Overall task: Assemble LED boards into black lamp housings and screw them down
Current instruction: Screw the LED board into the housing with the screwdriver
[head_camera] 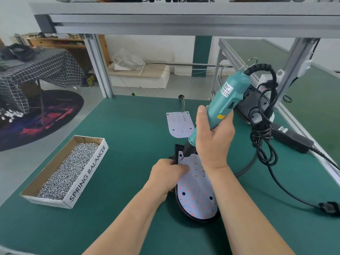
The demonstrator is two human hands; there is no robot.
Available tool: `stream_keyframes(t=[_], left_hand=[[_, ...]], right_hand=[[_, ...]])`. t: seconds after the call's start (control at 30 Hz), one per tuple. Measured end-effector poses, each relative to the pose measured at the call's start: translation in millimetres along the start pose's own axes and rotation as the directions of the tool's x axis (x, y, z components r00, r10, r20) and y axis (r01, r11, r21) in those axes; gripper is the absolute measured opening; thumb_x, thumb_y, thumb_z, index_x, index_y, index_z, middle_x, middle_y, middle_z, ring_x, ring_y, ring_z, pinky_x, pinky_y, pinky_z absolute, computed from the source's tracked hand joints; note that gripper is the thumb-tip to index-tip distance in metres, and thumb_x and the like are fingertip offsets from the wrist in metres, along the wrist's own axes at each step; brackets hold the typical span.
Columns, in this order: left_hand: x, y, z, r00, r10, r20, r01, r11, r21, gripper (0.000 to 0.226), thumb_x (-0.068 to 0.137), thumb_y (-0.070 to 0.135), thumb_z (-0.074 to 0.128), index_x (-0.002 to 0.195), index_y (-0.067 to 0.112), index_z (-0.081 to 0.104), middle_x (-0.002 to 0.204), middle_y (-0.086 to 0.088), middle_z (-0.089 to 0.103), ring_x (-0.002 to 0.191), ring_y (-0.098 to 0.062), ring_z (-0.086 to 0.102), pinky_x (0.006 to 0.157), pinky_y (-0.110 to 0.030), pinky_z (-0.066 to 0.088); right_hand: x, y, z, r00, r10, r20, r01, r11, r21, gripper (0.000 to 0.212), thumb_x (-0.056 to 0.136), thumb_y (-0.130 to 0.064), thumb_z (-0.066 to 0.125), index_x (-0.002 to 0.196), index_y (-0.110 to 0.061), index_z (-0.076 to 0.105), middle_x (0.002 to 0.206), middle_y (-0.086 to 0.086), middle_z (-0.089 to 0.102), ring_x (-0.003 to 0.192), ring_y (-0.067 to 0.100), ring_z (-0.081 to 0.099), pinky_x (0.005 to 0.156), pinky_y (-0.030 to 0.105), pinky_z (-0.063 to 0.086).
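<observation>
Right hand wrapped around teal electric screwdriver, bit tip down on far corner of white LED board seated in black lamp housing, left hand gripping housing's left edge, thumb pressing board, on green mat, cardboard tray of silver screws well left.

Below the right hand gripping the screwdriver, the bit meets the LED board, any screw there too small to tell. That wrist masks the board's right edge. The left hand covers the left rim of the black housing, fingertips hidden.
</observation>
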State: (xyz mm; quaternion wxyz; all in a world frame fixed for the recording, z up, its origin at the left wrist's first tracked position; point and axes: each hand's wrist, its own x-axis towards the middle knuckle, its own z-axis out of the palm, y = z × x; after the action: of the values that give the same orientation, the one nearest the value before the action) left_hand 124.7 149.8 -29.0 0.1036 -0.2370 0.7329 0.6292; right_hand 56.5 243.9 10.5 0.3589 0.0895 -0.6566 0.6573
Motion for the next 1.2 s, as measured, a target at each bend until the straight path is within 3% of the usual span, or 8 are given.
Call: stream_keyframes(t=[0.23, 0.43, 0.57, 0.73, 0.83, 0.93, 1.07, 1.2], left_hand=[[-3.1, 1.3, -0.5, 1.0, 0.002, -0.023, -0.001, 1.0, 0.023, 0.045, 0.058, 0.034, 0.064, 0.091, 0.006, 0.075, 0.101, -0.016, 0.076, 0.099, -0.041, 0.07, 0.087, -0.054, 0.056], [-4.4, 1.5, -1.2, 1.0, -0.006, -0.024, 0.007, 1.0, 0.017, 0.047, 0.058, 0.032, 0.065, 0.092, 0.001, 0.073, 0.106, -0.022, 0.073, 0.08, -0.034, 0.067, 0.091, -0.056, 0.054], [-6.7, -0.1, -1.9, 1.0, -0.003, -0.02, 0.004, 1.0, 0.018, 0.048, 0.059, 0.033, 0.064, 0.094, 0.002, 0.074, 0.104, -0.019, 0.074, 0.1, -0.044, 0.069, 0.09, -0.057, 0.054], [-5.9, 0.1, -4.3, 1.0, 0.007, 0.011, -0.007, 1.0, 0.01, 0.054, 0.06, 0.032, 0.066, 0.101, -0.002, 0.072, 0.109, -0.023, 0.072, 0.1, -0.044, 0.07, 0.096, -0.061, 0.051], [-4.3, 0.4, -5.2, 1.0, 0.015, 0.016, -0.015, 1.0, 0.026, 0.054, 0.06, 0.031, 0.067, 0.101, -0.004, 0.071, 0.108, -0.025, 0.072, 0.086, -0.04, 0.071, 0.096, -0.06, 0.049], [-5.6, 3.4, -4.6, 1.0, 0.014, 0.025, -0.016, 0.997, 0.07, 0.05, 0.059, 0.031, 0.068, 0.096, -0.001, 0.074, 0.094, -0.017, 0.077, 0.093, -0.041, 0.073, 0.089, -0.059, 0.056], [-11.4, 2.7, -3.2, 0.999, 0.026, -0.025, -0.024, 0.995, 0.095, 0.053, 0.057, 0.035, 0.066, 0.095, -0.002, 0.072, 0.092, -0.017, 0.076, 0.074, -0.031, 0.07, 0.07, -0.039, 0.056], [-16.9, 0.2, -4.8, 0.993, 0.09, -0.075, -0.086, 0.995, 0.056, 0.044, 0.064, 0.032, 0.068, 0.087, -0.006, 0.067, 0.079, -0.009, 0.069, 0.066, -0.021, 0.053, 0.068, -0.031, 0.042]], right_hand=[[1.9, -1.9, 13.3, 0.991, -0.092, 0.096, 0.099, 0.993, -0.065, 0.025, 0.087, -0.024, 0.068, 0.081, -0.015, 0.045, 0.063, -0.026, 0.057, 0.053, -0.002, 0.052, 0.055, 0.007, 0.034], [-2.0, 1.9, 22.5, 0.992, -0.067, 0.106, 0.077, 0.993, -0.093, 0.029, 0.086, -0.03, 0.067, 0.079, -0.017, 0.042, 0.053, -0.015, 0.043, 0.05, 0.003, 0.047, 0.053, 0.013, 0.034], [-3.9, 1.0, 15.7, 0.997, -0.008, 0.083, 0.013, 0.998, -0.06, 0.027, 0.087, -0.03, 0.066, 0.078, -0.027, 0.041, 0.054, -0.018, 0.052, 0.051, 0.003, 0.051, 0.054, 0.014, 0.036], [-8.5, -5.3, -4.3, 0.989, -0.056, 0.137, 0.059, 0.998, -0.016, 0.033, 0.09, -0.035, 0.064, 0.086, -0.004, 0.053, 0.069, -0.021, 0.058, 0.059, -0.001, 0.053, 0.059, 0.008, 0.038], [-13.1, -9.7, -16.6, 0.985, -0.037, 0.167, 0.036, 0.999, 0.008, 0.036, 0.092, -0.031, 0.066, 0.088, 0.002, 0.054, 0.067, -0.01, 0.055, 0.061, 0.003, 0.052, 0.061, 0.014, 0.042], [3.2, -29.6, -28.2, 0.985, -0.017, 0.172, 0.003, 0.997, 0.082, 0.04, 0.092, -0.035, 0.065, 0.09, 0.002, 0.052, 0.069, 0.011, 0.057, 0.063, 0.021, 0.055, 0.062, 0.025, 0.047], [47.1, -47.7, -59.1, 0.999, 0.019, 0.041, -0.019, 1.0, 0.011, 0.031, 0.091, -0.047, 0.065, 0.097, -0.019, 0.054, 0.075, 0.009, 0.064, 0.069, 0.024, 0.062, 0.066, 0.03, 0.052], [62.1, -13.8, -118.5, 0.955, 0.196, -0.221, -0.236, 0.956, -0.172, 0.039, 0.088, -0.057, 0.059, 0.105, -0.024, 0.047, 0.089, 0.004, 0.069, 0.079, 0.021, 0.067, 0.069, 0.035, 0.053]])
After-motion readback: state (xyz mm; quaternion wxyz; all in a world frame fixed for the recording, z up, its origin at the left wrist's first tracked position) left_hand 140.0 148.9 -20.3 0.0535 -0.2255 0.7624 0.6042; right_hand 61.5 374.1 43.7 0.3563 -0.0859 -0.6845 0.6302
